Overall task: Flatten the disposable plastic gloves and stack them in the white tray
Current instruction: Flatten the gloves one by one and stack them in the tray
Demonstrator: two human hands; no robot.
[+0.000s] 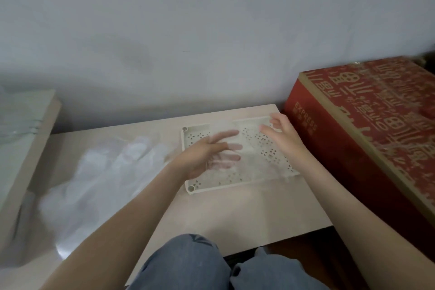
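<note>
A white perforated tray point(196, 182) lies on the beige table toward the far right. A clear plastic glove point(237, 162) is spread in the tray, hard to make out through blur. My left hand point(207, 153) is over the tray's left half with straight fingers lying under or on the thin plastic. My right hand point(280, 132) hovers over the tray's far right corner, fingers relaxed and slightly bent, holding nothing I can see. A loose pile of clear gloves point(98, 176) lies on the table at the left.
A large red carton point(367, 120) stands right beside the tray on the right. Another beige board with a pale stack point(21, 120) sits at the far left. The grey wall is close behind the table. My knees in jeans point(188, 263) are at the table's near edge.
</note>
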